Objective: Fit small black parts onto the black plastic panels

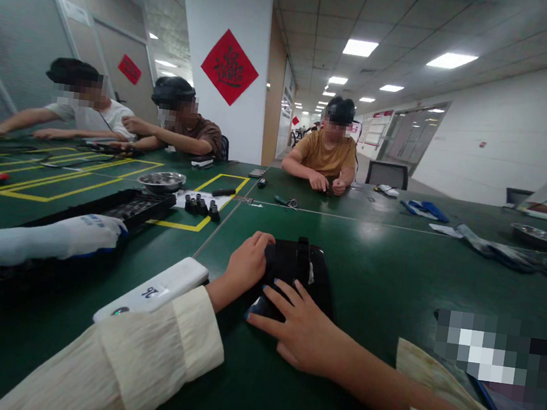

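A black device with a strap (301, 269) lies on the green table (385, 273) in front of me. My left hand (245, 263) is curled against its left side, fingers wrapped on its edge. My right hand (300, 329) lies on its near end with the fingers spread flat over it. Both my sleeves are cream cloth. A white power bank marked with a number (154, 289) rests just left of my left wrist.
A co-worker's white-gloved hand (60, 239) reaches in from the left beside a black tray (127, 207). Metal bowls (162, 181) (537, 236), small black parts (201, 206) and yellow floor-tape lines (185, 225) lie farther off. Three people sit at the far side, another at the right edge.
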Motion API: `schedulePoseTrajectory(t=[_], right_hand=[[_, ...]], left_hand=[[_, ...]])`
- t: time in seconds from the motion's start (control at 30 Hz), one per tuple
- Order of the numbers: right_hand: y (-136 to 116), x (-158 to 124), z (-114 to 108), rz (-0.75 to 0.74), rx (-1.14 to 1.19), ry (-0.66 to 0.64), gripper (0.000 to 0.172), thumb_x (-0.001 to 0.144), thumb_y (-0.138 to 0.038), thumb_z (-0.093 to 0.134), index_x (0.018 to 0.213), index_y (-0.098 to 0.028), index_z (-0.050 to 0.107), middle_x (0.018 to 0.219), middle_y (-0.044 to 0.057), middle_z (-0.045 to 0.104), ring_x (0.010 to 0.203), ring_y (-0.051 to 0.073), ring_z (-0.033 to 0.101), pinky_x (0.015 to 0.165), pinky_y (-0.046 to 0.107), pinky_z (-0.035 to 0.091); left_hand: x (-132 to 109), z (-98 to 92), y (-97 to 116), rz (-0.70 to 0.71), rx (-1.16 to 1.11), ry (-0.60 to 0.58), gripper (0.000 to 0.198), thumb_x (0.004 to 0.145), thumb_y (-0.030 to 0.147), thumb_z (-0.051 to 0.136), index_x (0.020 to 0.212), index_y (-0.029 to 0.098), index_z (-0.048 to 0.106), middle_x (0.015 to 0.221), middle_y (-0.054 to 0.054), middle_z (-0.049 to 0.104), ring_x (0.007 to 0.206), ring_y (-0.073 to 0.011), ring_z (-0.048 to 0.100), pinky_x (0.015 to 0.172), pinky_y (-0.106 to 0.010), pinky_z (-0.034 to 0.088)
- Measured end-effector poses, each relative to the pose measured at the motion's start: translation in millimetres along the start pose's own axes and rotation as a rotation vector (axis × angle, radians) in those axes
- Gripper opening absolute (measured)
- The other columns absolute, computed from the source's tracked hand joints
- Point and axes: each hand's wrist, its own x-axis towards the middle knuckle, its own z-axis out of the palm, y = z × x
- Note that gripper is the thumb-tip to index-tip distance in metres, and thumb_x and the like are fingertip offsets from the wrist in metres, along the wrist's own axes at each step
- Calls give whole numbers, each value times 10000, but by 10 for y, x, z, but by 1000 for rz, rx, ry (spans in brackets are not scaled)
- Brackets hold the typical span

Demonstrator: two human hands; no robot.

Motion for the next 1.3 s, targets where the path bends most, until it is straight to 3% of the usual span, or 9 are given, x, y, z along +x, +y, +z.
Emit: schedulePoseTrajectory(t=[0.17, 0.33, 0.5, 0.6, 0.7, 0.93, 1.13, 1.3], right_hand=[[1, -4, -3, -13, -6, -16, 589, 804, -283, 532, 1364, -344, 361, 1458, 75, 320, 1363, 340, 144, 1025, 649, 120], [6, -2, 88, 101, -33, -11, 579, 818, -316, 490, 1377, -293, 343, 1420, 87, 385, 1288, 343, 317, 1007, 641, 204], [-2, 18, 106, 284, -128, 81, 543, 822, -349, 475, 1345, -214, 418, 1300, 123, 499, 1205, 345, 404, 975, 582, 302], [15, 24, 51, 368, -145, 101, 495, 867, -428, 398, 1266, -160, 515, 1196, 157, 551, 1092, 323, 485, 878, 508, 407], [53, 21, 16, 451, -168, 100, 583, 856, -553, 358, 1221, -145, 556, 1153, 175, 560, 1011, 319, 515, 787, 470, 442], [70, 53, -40, 637, -256, 16, 820, 696, -773, 398, 1114, -105, 624, 1118, 188, 602, 1012, 341, 534, 935, 488, 334], [-10, 109, -37, 720, -251, -115, 991, 649, -787, 450, 1268, -16, 506, 1273, 270, 492, 1149, 406, 463, 1012, 515, 241], [-33, 132, 39, 792, -247, -110, 912, 748, -710, 420, 1319, 1, 445, 1312, 285, 450, 1171, 415, 449, 1030, 572, 152]], left_hand=[[-19, -3, 25, 20, 12, -17, 366, 781, 43, 361, 1062, 241, 486, 1097, -38, 515, 922, -169, 547, 781, -284, 466], [-12, -8, 43, 44, 45, 66, 377, 751, 4, 345, 1025, 217, 493, 1089, -50, 513, 1009, -186, 497, 868, -301, 435], [-12, -9, 54, 77, 91, 44, 379, 729, -9, 349, 997, 205, 511, 1052, -54, 534, 979, -196, 487, 886, -323, 421], [-20, -37, 77, 89, 78, 38, 343, 738, 7, 366, 965, 208, 524, 1023, -49, 548, 963, -194, 488, 858, -316, 426], [-23, -77, 99, 124, 81, 39, 276, 759, 36, 388, 912, 211, 538, 966, -41, 574, 926, -196, 488, 830, -322, 425], [-23, -102, 88, 164, 92, -17, 212, 758, 57, 443, 836, 214, 561, 890, -24, 604, 886, -183, 487, 766, -298, 420], [-31, -86, 76, 172, 121, -111, 199, 741, 58, 458, 782, 214, 574, 839, -13, 615, 846, -174, 489, 718, -282, 399], [-41, -83, 88, 147, 111, -151, 200, 753, 72, 447, 775, 213, 586, 825, -9, 625, 842, -166, 497, 702, -275, 388]])
